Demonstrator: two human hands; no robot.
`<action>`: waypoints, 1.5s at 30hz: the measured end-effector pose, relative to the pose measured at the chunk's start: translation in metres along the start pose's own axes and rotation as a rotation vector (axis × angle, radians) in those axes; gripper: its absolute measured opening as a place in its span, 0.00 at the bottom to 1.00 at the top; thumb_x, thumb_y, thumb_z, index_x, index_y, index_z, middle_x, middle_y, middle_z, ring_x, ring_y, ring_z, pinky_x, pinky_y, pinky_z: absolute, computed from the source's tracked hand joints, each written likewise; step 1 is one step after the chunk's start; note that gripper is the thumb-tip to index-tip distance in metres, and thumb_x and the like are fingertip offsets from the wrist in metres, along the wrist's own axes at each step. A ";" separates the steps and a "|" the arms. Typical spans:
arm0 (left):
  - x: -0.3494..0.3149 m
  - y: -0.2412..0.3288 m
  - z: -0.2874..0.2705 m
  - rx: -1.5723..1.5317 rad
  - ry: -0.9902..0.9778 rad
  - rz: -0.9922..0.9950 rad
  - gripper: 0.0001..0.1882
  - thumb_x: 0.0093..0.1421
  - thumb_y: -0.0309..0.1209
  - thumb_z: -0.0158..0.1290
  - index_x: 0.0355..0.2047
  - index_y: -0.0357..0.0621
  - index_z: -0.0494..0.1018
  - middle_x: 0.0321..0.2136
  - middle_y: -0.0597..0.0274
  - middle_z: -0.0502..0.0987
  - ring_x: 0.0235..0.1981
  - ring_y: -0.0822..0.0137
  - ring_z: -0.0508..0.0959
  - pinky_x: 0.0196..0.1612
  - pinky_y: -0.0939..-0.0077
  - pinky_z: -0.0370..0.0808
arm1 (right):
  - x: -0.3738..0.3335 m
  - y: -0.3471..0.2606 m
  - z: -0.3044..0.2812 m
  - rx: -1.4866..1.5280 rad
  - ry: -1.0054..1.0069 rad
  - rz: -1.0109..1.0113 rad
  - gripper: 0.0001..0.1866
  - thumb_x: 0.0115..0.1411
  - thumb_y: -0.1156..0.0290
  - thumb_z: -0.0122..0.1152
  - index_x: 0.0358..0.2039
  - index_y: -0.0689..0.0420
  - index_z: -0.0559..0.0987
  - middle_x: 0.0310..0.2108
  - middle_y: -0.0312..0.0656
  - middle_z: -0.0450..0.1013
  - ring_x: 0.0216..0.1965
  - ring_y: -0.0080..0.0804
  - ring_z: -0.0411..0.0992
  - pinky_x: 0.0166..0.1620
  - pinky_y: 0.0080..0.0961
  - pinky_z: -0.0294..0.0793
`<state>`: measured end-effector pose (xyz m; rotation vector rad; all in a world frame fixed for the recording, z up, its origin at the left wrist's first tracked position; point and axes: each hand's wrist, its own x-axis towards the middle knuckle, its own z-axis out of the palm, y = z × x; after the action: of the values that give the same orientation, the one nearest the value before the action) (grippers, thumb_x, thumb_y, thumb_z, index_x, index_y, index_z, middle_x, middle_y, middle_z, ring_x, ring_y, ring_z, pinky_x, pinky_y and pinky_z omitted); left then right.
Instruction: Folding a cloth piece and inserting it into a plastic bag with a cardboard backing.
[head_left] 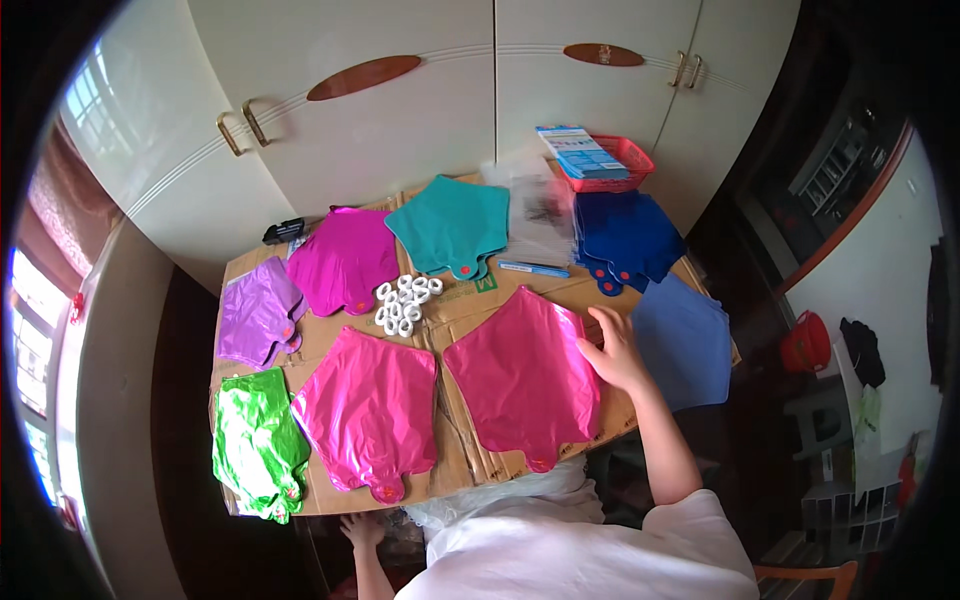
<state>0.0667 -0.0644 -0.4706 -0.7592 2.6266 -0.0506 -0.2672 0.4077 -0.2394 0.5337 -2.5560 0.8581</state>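
Apparently, flattening is in hand: the pink foil (520, 385), right of and nearer than the cluster of white rings (405, 297), is overlapped by the spread right hand (614, 357). Well nearer than the rings, the left hand (363, 531) is seen splayed. Gentle smoothing is seemingly called for.

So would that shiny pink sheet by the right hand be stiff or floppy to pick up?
Probably floppy: the pink sheet shows soft wrinkles. It may be light for its size, since it looks thin against the cardboard. Its glossy highlights suggest it could be somewhat slippery.
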 end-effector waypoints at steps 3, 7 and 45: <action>-0.017 0.035 -0.082 -0.045 -0.288 0.639 0.18 0.63 0.38 0.42 0.46 0.41 0.74 0.43 0.47 0.76 0.49 0.57 0.74 0.51 0.65 0.70 | 0.020 0.016 0.003 -0.115 -0.080 -0.065 0.19 0.52 0.65 0.62 0.44 0.58 0.73 0.47 0.50 0.69 0.49 0.49 0.65 0.53 0.40 0.62; -0.067 0.088 -0.224 -0.630 -0.425 0.727 0.14 0.61 0.40 0.49 0.32 0.43 0.78 0.29 0.51 0.78 0.35 0.57 0.79 0.39 0.66 0.75 | 0.045 0.011 0.008 0.289 -0.106 -0.097 0.11 0.54 0.65 0.62 0.29 0.59 0.73 0.34 0.45 0.73 0.39 0.39 0.71 0.43 0.33 0.68; -0.001 0.380 -0.359 0.046 0.376 1.548 0.31 0.57 0.51 0.51 0.55 0.44 0.66 0.57 0.51 0.65 0.62 0.51 0.60 0.62 0.50 0.56 | -0.025 0.020 -0.041 -0.396 0.202 0.472 0.10 0.51 0.63 0.61 0.19 0.54 0.78 0.20 0.41 0.75 0.24 0.42 0.76 0.28 0.37 0.75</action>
<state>-0.2645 0.2326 -0.1954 1.4783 2.7634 0.1961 -0.2449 0.4540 -0.2307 -0.2722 -2.5946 0.4837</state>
